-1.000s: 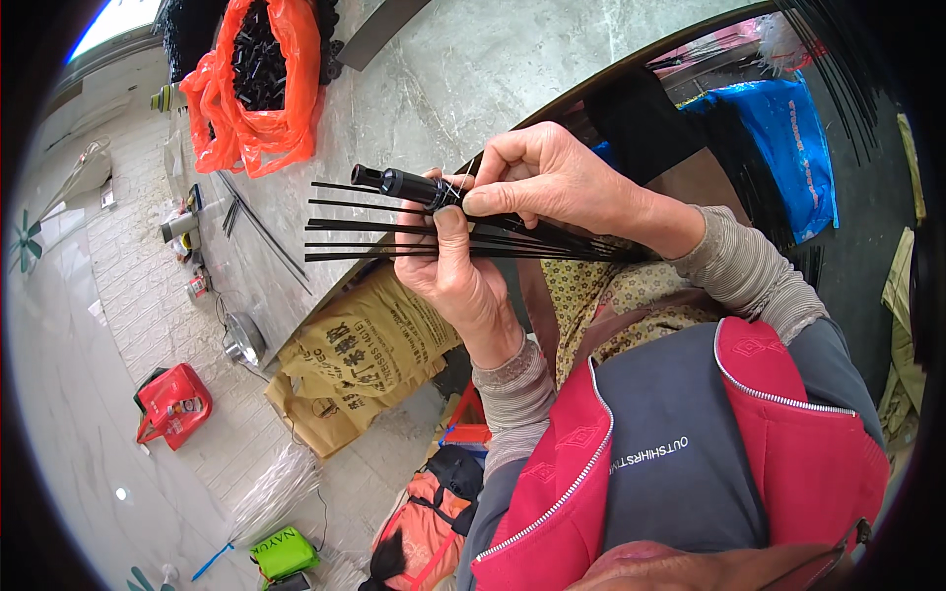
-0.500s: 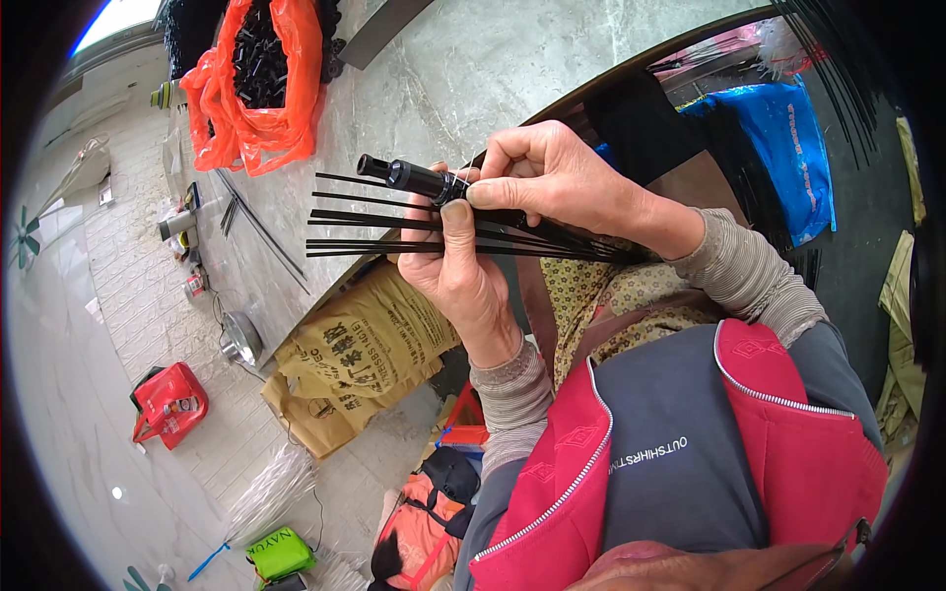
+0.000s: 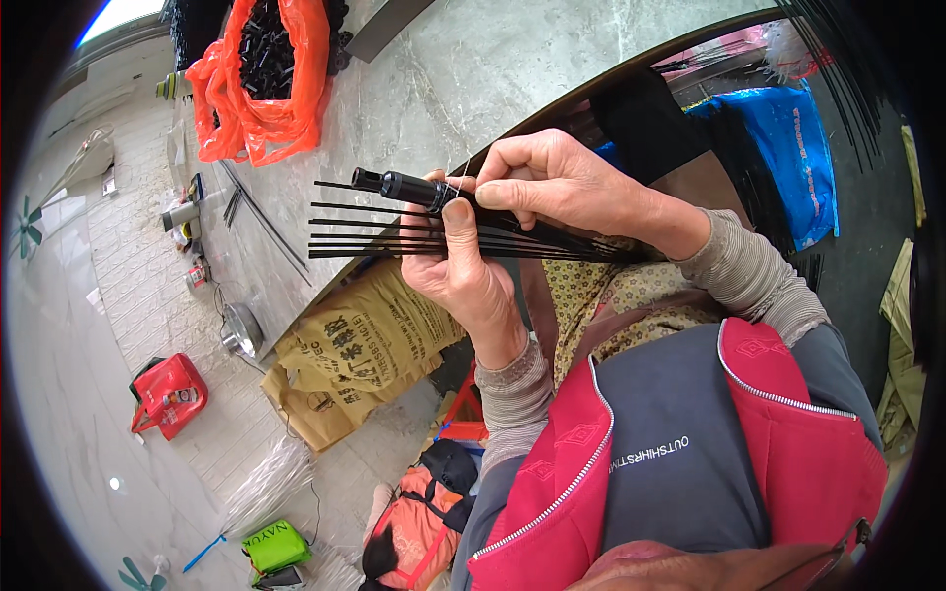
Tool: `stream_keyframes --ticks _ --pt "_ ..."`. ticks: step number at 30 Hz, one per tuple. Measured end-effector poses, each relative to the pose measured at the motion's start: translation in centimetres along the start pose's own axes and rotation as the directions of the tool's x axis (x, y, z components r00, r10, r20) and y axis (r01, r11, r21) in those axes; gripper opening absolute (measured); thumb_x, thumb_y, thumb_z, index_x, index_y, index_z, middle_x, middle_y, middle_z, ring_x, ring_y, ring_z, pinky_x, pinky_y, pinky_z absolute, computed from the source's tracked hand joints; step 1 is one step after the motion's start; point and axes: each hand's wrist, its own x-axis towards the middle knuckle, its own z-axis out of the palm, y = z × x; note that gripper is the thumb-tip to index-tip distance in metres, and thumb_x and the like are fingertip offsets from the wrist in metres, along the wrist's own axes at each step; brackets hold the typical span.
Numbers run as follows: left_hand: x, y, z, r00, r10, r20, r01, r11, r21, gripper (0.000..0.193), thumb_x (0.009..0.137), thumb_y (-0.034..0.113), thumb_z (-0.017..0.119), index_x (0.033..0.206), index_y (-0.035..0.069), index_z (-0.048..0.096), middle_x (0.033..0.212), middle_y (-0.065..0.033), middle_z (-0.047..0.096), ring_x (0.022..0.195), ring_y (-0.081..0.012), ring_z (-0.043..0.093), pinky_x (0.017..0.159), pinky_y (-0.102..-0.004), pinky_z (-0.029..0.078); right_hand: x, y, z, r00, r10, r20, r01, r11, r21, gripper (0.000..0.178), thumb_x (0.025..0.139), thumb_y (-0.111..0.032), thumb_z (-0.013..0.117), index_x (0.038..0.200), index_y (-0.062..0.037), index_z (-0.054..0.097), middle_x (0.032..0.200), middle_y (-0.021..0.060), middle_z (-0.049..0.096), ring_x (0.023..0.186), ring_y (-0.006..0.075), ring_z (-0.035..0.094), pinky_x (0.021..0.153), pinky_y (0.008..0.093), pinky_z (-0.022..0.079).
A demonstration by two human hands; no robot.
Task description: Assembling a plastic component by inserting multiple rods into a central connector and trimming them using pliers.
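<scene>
My left hand (image 3: 461,261) is closed around a black tubular piece (image 3: 404,187) with a stepped end and a collar. Between its fingers several thin black rods (image 3: 360,236) fan out to the left, while their other ends run together below my right hand. A fine wire or thread (image 3: 456,187) loops around the tube's collar beside my left thumb. My right hand (image 3: 562,187) pinches at that strand, thumb against forefinger, just right of the collar. The exact grip point is partly hidden by the fingers.
A grey stone-patterned table (image 3: 434,98) lies ahead, holding an orange-red plastic bag (image 3: 310,123) of small black pieces. Loose black strips (image 3: 266,227) rest at its left edge. A brown paper sack (image 3: 360,345) stands below, and a blue bag (image 3: 788,158) lies to the right.
The tube's free end has dipped slightly, and the upper rods sit a little lower. My right hand has shifted slightly right and down, still pinching near the collar.
</scene>
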Motion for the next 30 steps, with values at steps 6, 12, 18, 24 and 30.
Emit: stream_keyframes --ticks 6,12,18,24,30 --pt "0.8 -0.7 -0.6 0.997 0.045 0.065 -0.05 0.997 0.064 0.029 0.092 0.004 0.068 0.118 -0.006 0.057 0.1 -0.0128 0.067 0.09 -0.0167 0.064 0.086 -0.0282 0.051 -1.2 -0.3 -0.1 0.996 -0.054 -0.068 0.051 0.998 -0.045 0.014 0.096 -0.012 0.064 0.098 0.0013 0.064 0.079 -0.0006 0.061 0.067 0.0048 0.055 0.059 0.0195 0.045" --pt "0.3 -0.4 0.2 0.992 0.05 0.117 -0.047 0.998 -0.031 0.03 0.093 0.004 0.066 0.119 -0.006 0.054 0.097 -0.0132 0.064 0.084 -0.0188 0.063 0.083 -0.0302 0.052 -2.1 -3.4 -0.2 0.943 -0.329 -0.059 0.271 0.855 -0.442 0.02 0.088 -0.012 0.074 0.101 -0.0011 0.065 0.085 0.0002 0.061 0.069 0.004 0.052 0.057 0.0192 0.04" --pt "-0.3 -0.2 0.3 0.984 0.057 0.171 -0.053 0.998 -0.031 0.028 0.094 0.002 0.062 0.118 -0.008 0.053 0.097 -0.0136 0.063 0.085 -0.0187 0.063 0.079 -0.0305 0.053 -1.6 -3.7 0.5 0.825 -0.565 0.027 0.471 0.661 -0.584 0.037 0.077 -0.007 0.081 0.11 -0.0035 0.064 0.097 0.0022 0.062 0.075 0.0074 0.053 0.06 0.0203 0.04" --pt "-0.5 -0.3 -0.3 0.975 0.07 0.21 -0.069 0.998 -0.012 0.028 0.094 0.002 0.061 0.119 -0.009 0.053 0.098 -0.0138 0.064 0.088 -0.0186 0.063 0.081 -0.0303 0.053 -1.1 -3.8 1.0 0.768 -0.639 0.044 0.51 0.568 -0.646 0.038 0.075 -0.004 0.08 0.109 -0.005 0.065 0.097 0.0021 0.064 0.077 0.0095 0.055 0.059 0.0209 0.04" --pt "0.2 -0.6 -0.4 0.968 0.096 0.232 -0.098 0.995 -0.003 0.029 0.094 0.002 0.06 0.12 -0.009 0.053 0.097 -0.0138 0.065 0.088 -0.0179 0.063 0.082 -0.0296 0.052 -0.4 -3.9 0.6 0.749 -0.653 0.112 0.565 0.542 -0.622 0.032 0.076 0.0 0.078 0.105 -0.0052 0.066 0.092 0.0027 0.066 0.075 0.0112 0.058 0.056 0.0231 0.039"
